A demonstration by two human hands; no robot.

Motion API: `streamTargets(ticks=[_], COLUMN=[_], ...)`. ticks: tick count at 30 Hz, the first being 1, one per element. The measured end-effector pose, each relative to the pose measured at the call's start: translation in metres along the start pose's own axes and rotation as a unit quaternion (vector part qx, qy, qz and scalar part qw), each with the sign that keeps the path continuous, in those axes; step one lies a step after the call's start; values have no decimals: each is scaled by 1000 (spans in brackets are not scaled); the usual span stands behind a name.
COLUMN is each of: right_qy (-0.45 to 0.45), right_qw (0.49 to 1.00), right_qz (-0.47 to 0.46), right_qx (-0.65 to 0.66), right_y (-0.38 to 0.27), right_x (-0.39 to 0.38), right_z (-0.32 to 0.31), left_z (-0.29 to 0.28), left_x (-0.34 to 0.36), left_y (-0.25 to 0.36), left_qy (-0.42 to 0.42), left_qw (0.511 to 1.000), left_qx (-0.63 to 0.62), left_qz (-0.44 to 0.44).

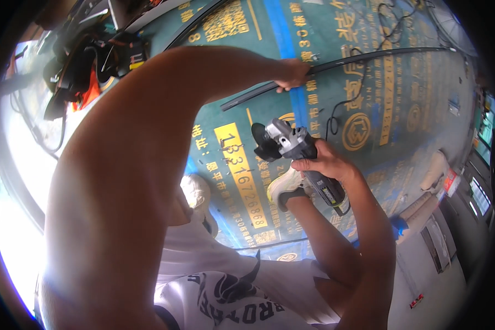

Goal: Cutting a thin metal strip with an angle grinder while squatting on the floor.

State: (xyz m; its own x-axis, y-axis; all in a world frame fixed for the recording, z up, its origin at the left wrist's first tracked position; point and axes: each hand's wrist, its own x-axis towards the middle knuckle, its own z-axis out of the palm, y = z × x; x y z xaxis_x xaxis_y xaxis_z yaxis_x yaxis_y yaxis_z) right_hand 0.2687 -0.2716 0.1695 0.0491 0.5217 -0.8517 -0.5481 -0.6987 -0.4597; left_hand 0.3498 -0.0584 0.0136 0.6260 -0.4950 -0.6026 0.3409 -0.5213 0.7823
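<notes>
The long dark pipe (335, 65), slim, probably light but whippy, is held above the green floor sheet (401, 110) by the left hand (292, 74) curled shut near its end, while the angle grinder (291, 148) (dense, front-heavy) is clasped at the body by the right hand (327, 165).

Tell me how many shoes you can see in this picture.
2. One shoe with a yellow-green sole sits just below the grinder in the right hand. The other shoe is left of it, partly hidden behind the left arm.
</notes>
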Motion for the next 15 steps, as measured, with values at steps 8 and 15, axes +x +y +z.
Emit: streamTargets(ticks=[8,15], right_qy=[190,327], right_qw=[956,926], right_qz=[-70,-41], right_qx=[-213,-184], right_y=[10,67], right_x=[-112,-150], right_z=[-46,-65], left_z=[12,14], left_x=[-34,-179], left_y=[-20,-82], left_qy=[181,205], left_qw=[983,977], left_qx=[41,62], left_qz=[13,3])
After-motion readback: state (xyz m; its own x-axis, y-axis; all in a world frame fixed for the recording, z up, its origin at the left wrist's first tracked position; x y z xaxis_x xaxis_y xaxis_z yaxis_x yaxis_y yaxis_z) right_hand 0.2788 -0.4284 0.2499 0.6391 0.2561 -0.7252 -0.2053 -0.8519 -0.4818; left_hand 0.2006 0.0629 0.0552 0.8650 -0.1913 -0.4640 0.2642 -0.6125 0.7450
